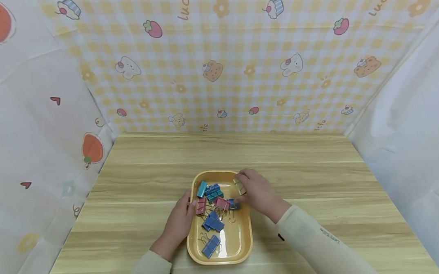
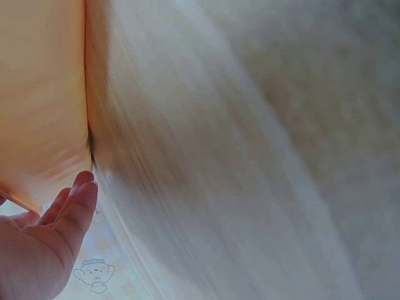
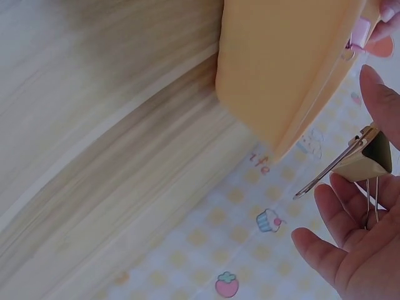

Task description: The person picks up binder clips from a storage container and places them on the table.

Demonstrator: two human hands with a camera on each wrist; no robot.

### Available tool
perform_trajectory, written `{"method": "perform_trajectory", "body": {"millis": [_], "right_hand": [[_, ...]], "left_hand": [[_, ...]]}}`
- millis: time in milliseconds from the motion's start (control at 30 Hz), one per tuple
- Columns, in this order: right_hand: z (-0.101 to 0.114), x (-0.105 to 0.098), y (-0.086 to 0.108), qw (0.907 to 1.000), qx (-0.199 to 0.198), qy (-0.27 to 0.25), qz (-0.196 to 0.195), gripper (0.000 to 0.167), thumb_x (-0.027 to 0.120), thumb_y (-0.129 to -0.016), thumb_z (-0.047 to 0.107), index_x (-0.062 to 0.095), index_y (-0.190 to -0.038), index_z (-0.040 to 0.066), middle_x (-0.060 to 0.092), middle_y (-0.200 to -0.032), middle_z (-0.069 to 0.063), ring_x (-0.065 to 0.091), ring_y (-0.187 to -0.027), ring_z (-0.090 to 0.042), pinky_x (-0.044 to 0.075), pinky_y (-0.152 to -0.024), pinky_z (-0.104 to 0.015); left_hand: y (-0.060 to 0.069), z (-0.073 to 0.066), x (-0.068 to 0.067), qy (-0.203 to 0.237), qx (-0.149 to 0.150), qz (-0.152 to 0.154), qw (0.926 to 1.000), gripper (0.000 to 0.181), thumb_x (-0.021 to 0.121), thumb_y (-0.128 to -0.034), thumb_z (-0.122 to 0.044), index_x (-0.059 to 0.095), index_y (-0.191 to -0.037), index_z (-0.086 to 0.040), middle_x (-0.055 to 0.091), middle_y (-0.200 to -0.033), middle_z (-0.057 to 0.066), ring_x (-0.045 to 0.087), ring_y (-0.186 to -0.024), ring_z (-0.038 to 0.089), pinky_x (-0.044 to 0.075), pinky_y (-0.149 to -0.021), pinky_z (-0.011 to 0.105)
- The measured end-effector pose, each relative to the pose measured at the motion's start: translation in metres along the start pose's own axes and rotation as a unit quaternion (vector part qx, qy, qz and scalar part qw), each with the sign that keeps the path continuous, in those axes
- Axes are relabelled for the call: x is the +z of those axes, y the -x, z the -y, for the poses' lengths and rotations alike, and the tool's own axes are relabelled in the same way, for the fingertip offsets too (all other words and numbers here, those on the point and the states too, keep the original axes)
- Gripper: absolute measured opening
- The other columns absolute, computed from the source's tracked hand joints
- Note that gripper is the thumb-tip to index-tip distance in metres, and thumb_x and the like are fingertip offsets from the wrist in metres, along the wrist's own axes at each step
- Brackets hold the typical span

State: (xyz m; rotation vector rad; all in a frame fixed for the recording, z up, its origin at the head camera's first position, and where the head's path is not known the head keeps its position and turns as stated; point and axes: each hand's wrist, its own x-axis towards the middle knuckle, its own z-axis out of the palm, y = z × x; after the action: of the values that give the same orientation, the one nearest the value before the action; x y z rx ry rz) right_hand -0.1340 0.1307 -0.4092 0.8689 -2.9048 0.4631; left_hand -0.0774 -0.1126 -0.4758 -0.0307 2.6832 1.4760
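Tabletop (image 1: 298,166) woodgrain | backdrop (image 1: 237,42) checked | left grip (image 1: 178,223) clasping tray (image 1: 232,243) | right grip (image 1: 260,192) pinching gold clip (image 3: 362,162)

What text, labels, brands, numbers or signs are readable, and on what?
"luck": twice, along the top of the yellow-checked cloth, head view.
"life": same cloth, lower right, head view.
"ife": same cloth, right wrist view.
Small word low on that cloth, left of centre in the head view: too small to be sure.
Right sleeve: dark lettering, too small to read.
Tray, clips: none visible.
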Motion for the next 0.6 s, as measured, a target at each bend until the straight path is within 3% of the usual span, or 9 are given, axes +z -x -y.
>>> {"method": "perform_trajectory", "body": {"millis": [200, 433, 600], "right_hand": [[-0.01, -0.001, 0.003, 0.9997, 0.018, 0.002, -0.016, 0.068, 0.089, -0.068, 0.027, 0.061, -0.123, -0.002, 0.059, -0.116, -0.012, 0.056, -0.107, -0.027, 0.05, -0.093, -0.039], [-0.019, 0.0, 0.009, 0.999, 0.036, -0.007, -0.024, 0.072, 0.089, -0.067, 0.029, 0.059, -0.124, -0.005, 0.059, -0.117, -0.015, 0.056, -0.108, -0.03, 0.05, -0.093, -0.041], [-0.025, 0.0, 0.014, 0.9973, 0.066, -0.025, -0.021, 0.074, 0.088, -0.067, 0.031, 0.059, -0.125, -0.005, 0.058, -0.119, -0.017, 0.056, -0.109, -0.032, 0.051, -0.091, -0.045]], "left_hand": [[0.0, 0.001, 0.0, -0.004, 0.004, -0.005, 1.0, 0.053, 0.042, -0.104, -0.018, 0.026, -0.152, -0.003, 0.046, -0.14, 0.022, 0.054, -0.118, 0.033, 0.043, -0.101, 0.052], [0.001, 0.002, 0.001, -0.007, 0.008, -0.009, 0.9999, 0.053, 0.042, -0.1038, -0.017, 0.026, -0.151, 0.0, 0.05, -0.136, 0.022, 0.057, -0.111, 0.032, 0.045, -0.098, 0.051], [0.0, 0.003, 0.002, -0.01, 0.002, -0.008, 0.9999, 0.053, 0.042, -0.1043, -0.019, 0.026, -0.151, -0.001, 0.047, -0.139, 0.022, 0.056, -0.115, 0.033, 0.044, -0.1, 0.052]]}}
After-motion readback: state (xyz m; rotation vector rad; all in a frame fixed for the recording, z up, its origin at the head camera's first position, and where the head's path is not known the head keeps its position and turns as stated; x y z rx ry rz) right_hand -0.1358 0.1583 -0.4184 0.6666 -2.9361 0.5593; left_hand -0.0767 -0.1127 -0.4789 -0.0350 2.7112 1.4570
